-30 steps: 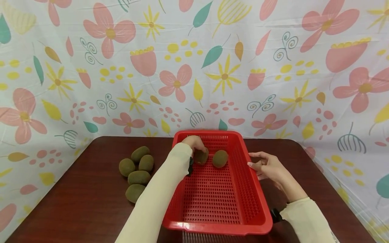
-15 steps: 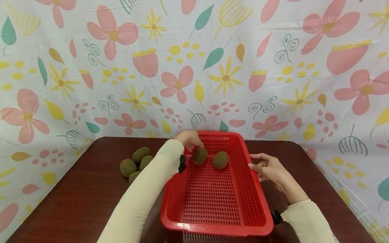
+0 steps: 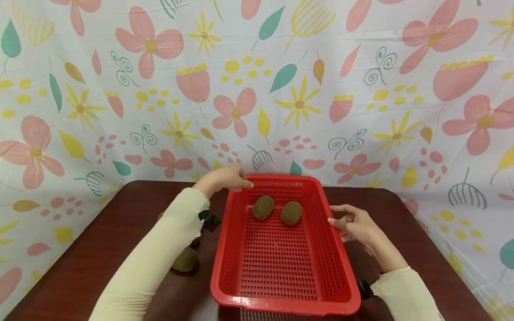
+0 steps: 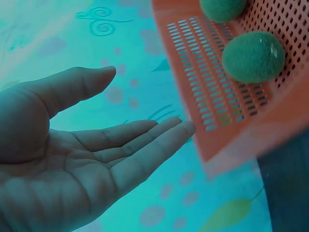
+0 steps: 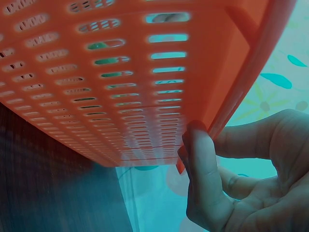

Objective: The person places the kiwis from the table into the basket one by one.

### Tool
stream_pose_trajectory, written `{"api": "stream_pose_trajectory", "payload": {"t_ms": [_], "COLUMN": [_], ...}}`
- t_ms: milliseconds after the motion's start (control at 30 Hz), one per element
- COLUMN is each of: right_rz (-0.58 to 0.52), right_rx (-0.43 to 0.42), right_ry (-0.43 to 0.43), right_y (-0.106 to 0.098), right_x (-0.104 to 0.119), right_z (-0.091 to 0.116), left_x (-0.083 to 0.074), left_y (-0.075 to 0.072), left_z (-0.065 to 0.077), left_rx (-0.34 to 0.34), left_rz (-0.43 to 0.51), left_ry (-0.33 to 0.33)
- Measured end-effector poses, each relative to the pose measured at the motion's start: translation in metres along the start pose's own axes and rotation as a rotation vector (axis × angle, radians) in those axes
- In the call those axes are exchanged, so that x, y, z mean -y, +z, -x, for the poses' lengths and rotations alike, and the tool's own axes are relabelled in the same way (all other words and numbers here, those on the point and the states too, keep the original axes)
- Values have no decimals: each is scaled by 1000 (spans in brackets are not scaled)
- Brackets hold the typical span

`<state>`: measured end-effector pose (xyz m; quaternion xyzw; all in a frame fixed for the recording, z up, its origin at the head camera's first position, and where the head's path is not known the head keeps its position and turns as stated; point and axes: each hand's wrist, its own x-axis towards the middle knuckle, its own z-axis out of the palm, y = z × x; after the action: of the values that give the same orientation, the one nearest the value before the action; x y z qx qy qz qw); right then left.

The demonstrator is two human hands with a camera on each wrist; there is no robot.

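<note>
Two brown fuzzy kiwis lie apart on the floor of a red perforated plastic basket (image 3: 277, 305), toward its far end: a left kiwi (image 3: 263, 207) and a right kiwi (image 3: 292, 212). My left hand (image 3: 228, 178) is over the basket's far left corner, holding nothing. In the left wrist view its fingers (image 4: 140, 159) are nearly straight, thumb spread away, fingertips right by the rim. On the other side, my right hand (image 3: 355, 227) pinches the basket's right rim between thumb and fingers, as the right wrist view shows from below.
More kiwis (image 3: 185, 260) lie on the dark wooden table (image 3: 100, 249) left of the basket, mostly hidden behind the left sleeve (image 3: 148, 258). A floral-print cloth (image 3: 257, 89) hangs behind the table and along its sides.
My left hand has let go of the left kiwi in the basket and moved up and left, out to the rim. My right hand keeps its place on the right rim.
</note>
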<state>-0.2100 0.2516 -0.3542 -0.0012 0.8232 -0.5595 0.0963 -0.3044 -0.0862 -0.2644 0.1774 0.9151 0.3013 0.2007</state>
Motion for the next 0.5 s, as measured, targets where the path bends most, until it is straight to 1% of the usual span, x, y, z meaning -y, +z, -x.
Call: {"api": "stream_pose_trajectory", "payload": {"t_ms": [100, 167, 267, 333, 400, 500], "right_rz": [-5, 0, -2, -4, -6, -5], "right_rx": [-1, -4, -11, -9, -7, -1], "right_ry": [6, 0, 1, 0, 1, -2], "right_y": [0, 0, 0, -1, -1, -2], "right_x": [0, 0, -1, -1, -1, -1], "right_z": [0, 0, 0, 0, 0, 0], "left_x": [12, 21, 36, 47, 60, 80], "left_y": [-6, -9, -11, -11, -11, -8], "left_z": [16, 26, 37, 42, 45, 44], "left_rx": [-19, -41, -86, -119, -146, -158], "left_rz": [1, 2, -32, -76, -137, -224], "left_ry": [51, 52, 12, -11, -21, -38]}}
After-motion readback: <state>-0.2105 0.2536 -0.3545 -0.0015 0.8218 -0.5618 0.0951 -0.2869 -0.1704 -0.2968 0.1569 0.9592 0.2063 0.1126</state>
